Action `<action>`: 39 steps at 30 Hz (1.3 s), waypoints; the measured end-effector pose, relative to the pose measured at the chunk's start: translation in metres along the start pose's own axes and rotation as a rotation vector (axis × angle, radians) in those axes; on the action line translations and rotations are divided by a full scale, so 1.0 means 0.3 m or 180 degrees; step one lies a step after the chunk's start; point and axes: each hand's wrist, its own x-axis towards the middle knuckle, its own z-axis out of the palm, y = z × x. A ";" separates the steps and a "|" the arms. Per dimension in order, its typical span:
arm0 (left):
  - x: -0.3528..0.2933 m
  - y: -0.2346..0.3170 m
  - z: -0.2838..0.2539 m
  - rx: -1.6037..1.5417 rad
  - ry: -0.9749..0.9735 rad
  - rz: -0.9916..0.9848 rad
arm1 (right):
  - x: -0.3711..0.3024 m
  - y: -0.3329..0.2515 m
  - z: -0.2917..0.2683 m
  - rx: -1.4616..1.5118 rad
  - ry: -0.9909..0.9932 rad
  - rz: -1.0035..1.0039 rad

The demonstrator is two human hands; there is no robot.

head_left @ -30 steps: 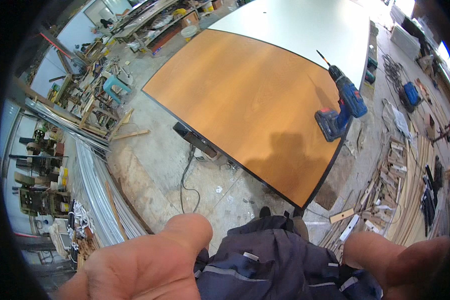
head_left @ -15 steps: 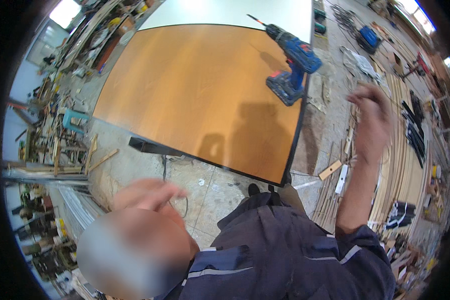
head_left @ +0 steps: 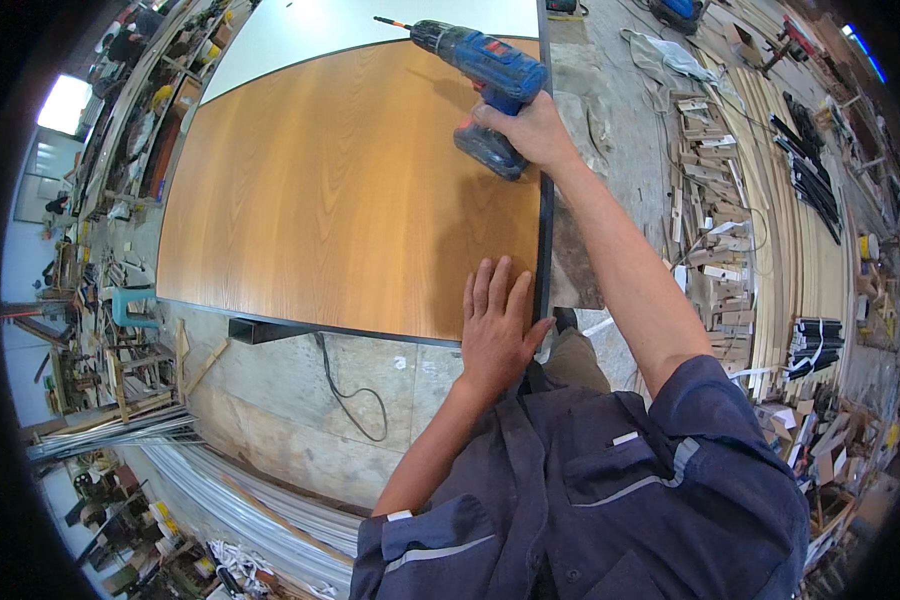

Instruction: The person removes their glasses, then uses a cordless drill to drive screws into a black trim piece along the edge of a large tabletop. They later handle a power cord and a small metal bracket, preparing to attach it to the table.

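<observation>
A blue and black cordless drill (head_left: 485, 65) with a long thin bit stands on its battery near the right edge of a wood-grain panel (head_left: 310, 190). The fingers of my right hand (head_left: 535, 130) are wrapped round the drill's handle, and its bit points to the left. My left hand (head_left: 500, 325) lies flat over the panel's near right corner, fingers stretched out and holding nothing. Dark edging runs along the panel's near and right sides. Beyond the wood-grain surface is a white one (head_left: 390, 20).
Long wooden strips (head_left: 770, 200) and black bundled pieces (head_left: 815, 345) lie on the floor at right. Pale metal profiles (head_left: 220, 500) are stacked at lower left. A cable (head_left: 355, 400) loops on the floor before the panel. A teal stool (head_left: 130, 308) stands at left.
My right hand has come in from the right and taken hold of the drill handle. My left hand has gone from the lower left onto the panel corner. The view has shifted.
</observation>
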 end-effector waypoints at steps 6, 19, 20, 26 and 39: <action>0.043 0.032 0.052 0.0175 -0.0025 -0.0118 | -0.183 -0.192 -0.163 0.1091 0.0274 0.0062; 0.239 0.040 0.137 0.0157 0.0296 -0.0246 | -0.955 -0.178 -0.755 0.0975 0.1172 0.1464; 0.266 0.040 0.152 0.0146 0.0338 -0.0262 | -0.994 -0.153 -0.782 0.0887 0.1245 0.1596; 0.424 0.035 0.238 0.0265 0.0628 -0.0521 | -1.109 -0.026 -0.946 0.1078 0.1171 0.2297; 0.650 0.076 0.281 0.1127 0.0686 -0.0901 | -0.920 0.154 -1.398 0.0382 0.0301 0.2606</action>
